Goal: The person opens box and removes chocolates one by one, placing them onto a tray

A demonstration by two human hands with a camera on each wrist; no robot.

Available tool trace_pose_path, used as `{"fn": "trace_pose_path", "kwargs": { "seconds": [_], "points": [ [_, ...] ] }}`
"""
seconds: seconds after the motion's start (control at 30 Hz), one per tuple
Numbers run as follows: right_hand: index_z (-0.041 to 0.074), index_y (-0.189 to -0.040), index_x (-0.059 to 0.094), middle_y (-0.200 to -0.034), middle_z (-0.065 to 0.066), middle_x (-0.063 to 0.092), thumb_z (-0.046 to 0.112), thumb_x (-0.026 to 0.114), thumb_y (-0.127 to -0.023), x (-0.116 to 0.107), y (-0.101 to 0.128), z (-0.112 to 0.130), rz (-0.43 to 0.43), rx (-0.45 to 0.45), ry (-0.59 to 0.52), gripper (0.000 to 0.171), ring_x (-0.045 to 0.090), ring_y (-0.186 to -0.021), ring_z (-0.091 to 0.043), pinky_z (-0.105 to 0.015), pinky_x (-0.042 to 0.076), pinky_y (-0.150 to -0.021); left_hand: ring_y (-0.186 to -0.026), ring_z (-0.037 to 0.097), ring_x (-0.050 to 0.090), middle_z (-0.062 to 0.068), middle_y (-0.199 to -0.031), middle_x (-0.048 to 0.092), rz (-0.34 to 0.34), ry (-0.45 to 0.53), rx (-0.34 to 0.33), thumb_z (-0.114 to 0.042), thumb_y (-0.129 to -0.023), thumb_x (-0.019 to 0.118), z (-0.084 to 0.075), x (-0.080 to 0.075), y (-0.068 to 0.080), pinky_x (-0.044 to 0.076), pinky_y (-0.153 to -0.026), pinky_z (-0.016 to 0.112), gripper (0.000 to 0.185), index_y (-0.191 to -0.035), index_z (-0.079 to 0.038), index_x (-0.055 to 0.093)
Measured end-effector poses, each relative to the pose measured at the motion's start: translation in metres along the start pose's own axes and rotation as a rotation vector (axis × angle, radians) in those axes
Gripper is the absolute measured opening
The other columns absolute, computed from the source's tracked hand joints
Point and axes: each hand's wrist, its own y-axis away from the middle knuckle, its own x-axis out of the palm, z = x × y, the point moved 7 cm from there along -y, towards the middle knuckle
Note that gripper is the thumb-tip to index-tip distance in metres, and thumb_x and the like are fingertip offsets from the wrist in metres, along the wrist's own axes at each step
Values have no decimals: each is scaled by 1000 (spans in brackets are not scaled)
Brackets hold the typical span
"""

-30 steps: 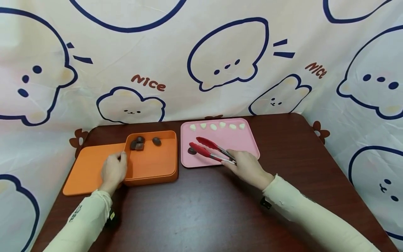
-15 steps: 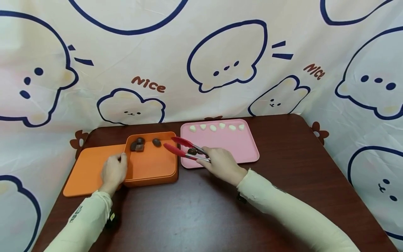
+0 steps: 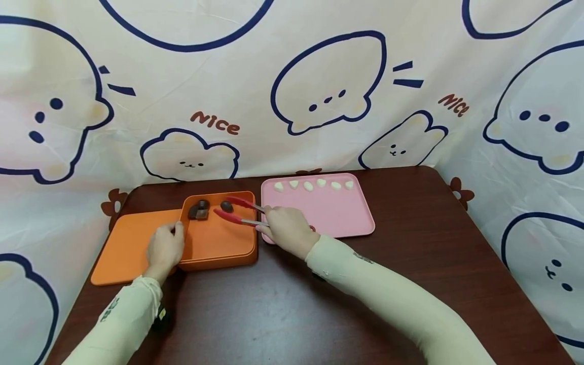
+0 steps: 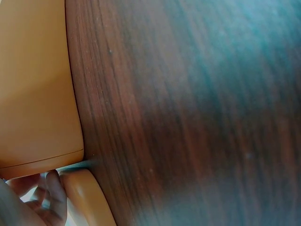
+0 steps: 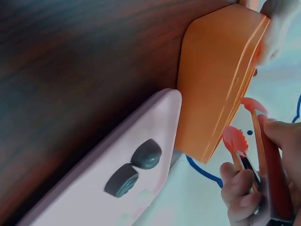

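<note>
Orange box (image 3: 219, 243) w/ 3 dark pieces (image 3: 199, 209); pink tray (image 3: 337, 213) w/ white bits (image 3: 308, 185).

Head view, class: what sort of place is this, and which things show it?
Probably a home or makeshift tabletop setup, not a kitchen: a dark wooden table backed by a hung cartoon-print cloth, with an orange box and a pink tray laid out on it.
</note>
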Motion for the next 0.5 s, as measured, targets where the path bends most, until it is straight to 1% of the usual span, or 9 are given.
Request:
{"fn": "trace_pose_path", "kwargs": {
  "seconds": [0.13, 0.23, 0.33, 0.47, 0.5],
  "points": [
    [12, -99, 68, -79, 1, 69, 47, 62, -99, 5, -10, 9, 37, 16, 51, 36, 66, -65, -14, -33, 58, -61, -52, 24, 47, 3, -56, 49, 2, 4, -6, -42, -108, 25, -1, 0, -1, 35, -48, 34, 56, -83, -7, 61],
    [13, -96, 69, -81, 0, 71, 48, 62, -98, 10, -16, 16, 44, 18, 84, 36, 68, -67, -15, -35, 59, -62, -53, 24, 47, 3, -56, 48, -3, 1, -7, -42, -108, 26, -1, 0, -1, 34, -49, 34, 56, -81, -7, 60],
    [12, -97, 69, -81, 0, 72, 48, 63, -98, 13, -21, 20, 45, 16, 106, 36, 69, -68, -16, -35, 59, -62, -54, 24, 47, 4, -57, 49, -2, -6, -13, -42, -108, 26, -1, 0, 0, 35, -50, 34, 56, -85, -6, 63],
    [14, -97, 70, -81, 1, 73, 48, 64, -97, 16, -26, 24, 41, 11, 142, 35, 69, -68, -16, -34, 58, -61, -57, 24, 49, 4, -59, 51, 0, -13, -22, -41, -108, 27, -2, 0, 1, 35, -52, 34, 56, -98, -5, 68],
    [15, -96, 70, -81, 2, 73, 49, 64, -96, 16, -27, 24, 35, 10, 153, 35, 69, -68, -16, -34, 58, -60, -57, 24, 49, 4, -59, 51, 0, -11, -24, -41, -108, 27, -2, 0, 1, 35, -52, 34, 56, -97, -4, 68]
  ]
}}
